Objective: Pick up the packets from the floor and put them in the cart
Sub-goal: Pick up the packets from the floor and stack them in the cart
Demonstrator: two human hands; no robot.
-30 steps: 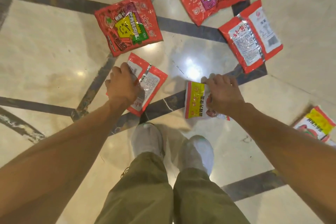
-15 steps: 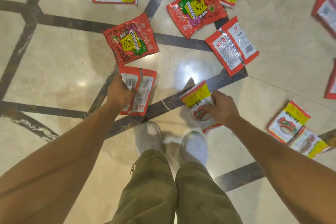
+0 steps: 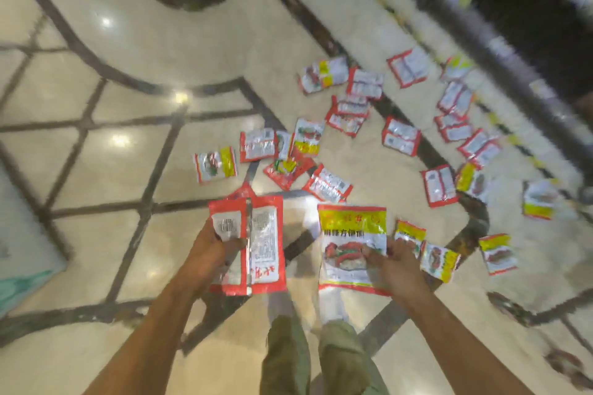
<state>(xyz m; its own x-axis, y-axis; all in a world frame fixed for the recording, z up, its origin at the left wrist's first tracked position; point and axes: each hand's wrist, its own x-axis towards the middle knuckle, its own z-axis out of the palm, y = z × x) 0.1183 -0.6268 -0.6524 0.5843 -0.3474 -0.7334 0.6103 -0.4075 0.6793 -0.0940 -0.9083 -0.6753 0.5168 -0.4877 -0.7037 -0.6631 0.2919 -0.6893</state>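
Observation:
My left hand (image 3: 208, 258) grips a red packet (image 3: 264, 244) with its white printed back facing me, lifted off the floor. My right hand (image 3: 396, 266) grips a packet with a yellow top band and a food picture (image 3: 351, 237), also lifted. Several more red and yellow packets (image 3: 401, 136) lie scattered on the marble floor ahead and to the right. A dark frame that may be the cart (image 3: 513, 51) runs along the upper right, blurred.
The cream marble floor (image 3: 160, 42) has dark inlaid lines. My feet and olive trousers (image 3: 317, 356) are below the hands. A teal and white object (image 3: 19, 279) lies at the left edge. The frame is motion-blurred.
Both hands have lifted their packets off the floor and I have stood up, so the view has pulled back and shows many more packets and the dark frame at the upper right.

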